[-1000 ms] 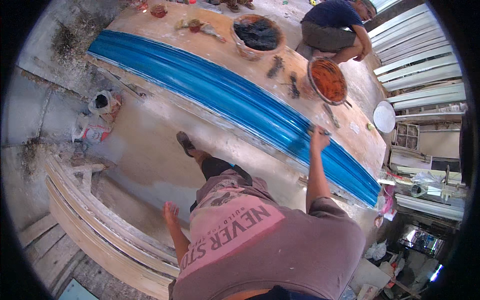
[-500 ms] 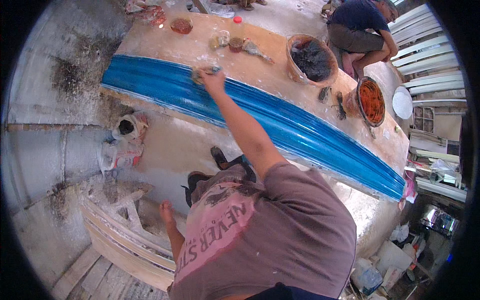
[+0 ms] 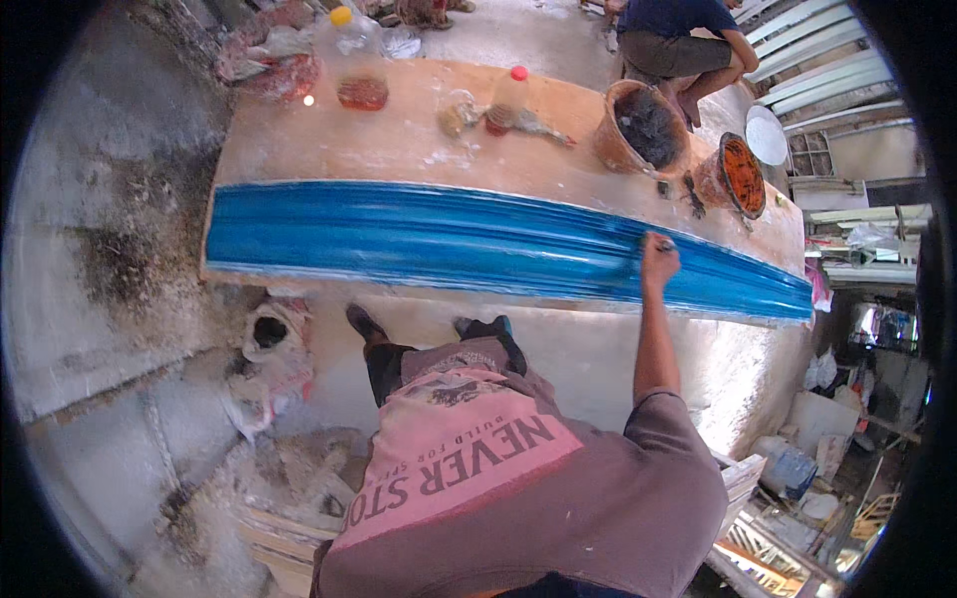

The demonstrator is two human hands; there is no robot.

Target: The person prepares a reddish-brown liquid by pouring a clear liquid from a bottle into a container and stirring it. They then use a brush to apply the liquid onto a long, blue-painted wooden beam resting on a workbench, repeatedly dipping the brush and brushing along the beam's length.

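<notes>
One right hand [image 3: 660, 259], fingers curled around a small grey thing [image 3: 666, 245], is at the right part of a long blue panel [image 3: 399, 234] along the table's [image 3: 389, 145] near side.

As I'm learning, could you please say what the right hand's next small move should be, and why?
Perhaps slide the right hand along the blue panel toward its right end: fingers seem curled around something small, and that stretch lies uncovered.

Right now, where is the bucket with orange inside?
In the head view, the bucket with orange inside sits upper right on the table, beyond the blue panel, right of the bucket with dark contents and up and right of the right hand.
</notes>
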